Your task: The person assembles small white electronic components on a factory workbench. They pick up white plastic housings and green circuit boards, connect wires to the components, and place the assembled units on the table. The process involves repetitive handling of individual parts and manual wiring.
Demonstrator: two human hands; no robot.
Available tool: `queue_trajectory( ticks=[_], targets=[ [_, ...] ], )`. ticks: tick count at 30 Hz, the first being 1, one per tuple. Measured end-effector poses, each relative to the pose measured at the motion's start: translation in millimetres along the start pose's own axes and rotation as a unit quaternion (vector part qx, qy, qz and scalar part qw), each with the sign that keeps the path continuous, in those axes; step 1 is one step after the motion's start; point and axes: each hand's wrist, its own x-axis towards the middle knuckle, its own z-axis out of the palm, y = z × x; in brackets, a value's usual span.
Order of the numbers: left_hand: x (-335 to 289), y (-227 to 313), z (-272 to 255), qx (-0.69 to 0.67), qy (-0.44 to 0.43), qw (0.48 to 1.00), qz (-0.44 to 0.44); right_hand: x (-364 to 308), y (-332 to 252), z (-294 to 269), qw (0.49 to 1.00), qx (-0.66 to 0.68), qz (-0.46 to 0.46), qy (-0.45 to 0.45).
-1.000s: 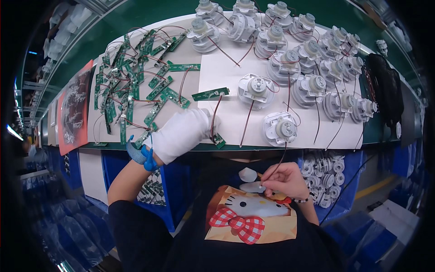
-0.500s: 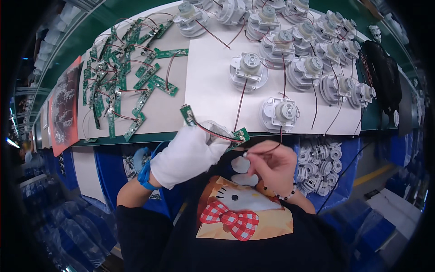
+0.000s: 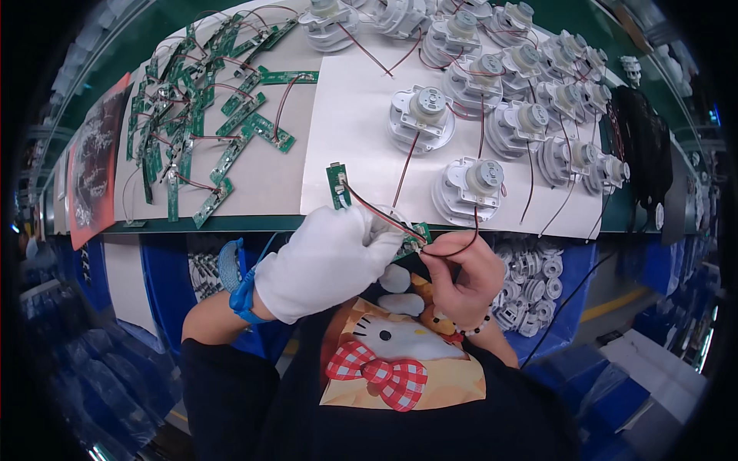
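Note:
My left hand (image 3: 323,261), in a white glove with a blue wrist strap, holds a pair of green circuit boards joined by red and black wires. The upper circuit board (image 3: 337,184) sticks up past the glove. Beside the fingertips, the smaller circuit board (image 3: 419,233) meets the fingers of my right hand (image 3: 465,280). That bare hand pinches the dark wire end (image 3: 463,250) against this board; the plug at its tip is mostly hidden. The wire leads from the nearest white motor unit (image 3: 470,188), which stands on the table's front edge.
Several green circuit boards (image 3: 184,115) with wires lie heaped on the left. More white motor units (image 3: 423,115) with trailing wires fill the right. An orange-edged bag (image 3: 96,165) lies far left, a black bundle (image 3: 644,138) far right. Below the edge, a blue bin (image 3: 565,307) holds white round parts.
My right hand has brought the wire end up against the smaller board. The left hand still grips the boards, and the whole view has shifted slightly.

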Motion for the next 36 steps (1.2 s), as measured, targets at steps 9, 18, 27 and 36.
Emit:
queue_trajectory(
  ticks=[9, 18, 27, 36],
  targets=[
    [2.4, -4.0, -5.4, 0.233, 0.002, 0.957, 0.173, -1.4, 11.6, -4.0, 0.99, -0.078, -0.111, -0.042],
    [4.0, -1.8, -3.1, 0.225, -0.044, 0.963, 0.145, -3.5, 7.6, -8.8, 0.988, -0.103, -0.1, -0.062],
    [4.9, -6.0, -0.6, 0.186, -0.031, 0.973, 0.133, -0.8, 5.5, -10.7, 0.991, -0.095, -0.069, -0.058],
    [3.4, -13.5, 18.9, 0.044, 0.042, 0.987, 0.151, -9.5, 2.0, -5.3, 0.994, -0.101, -0.048, 0.01]
  ],
)
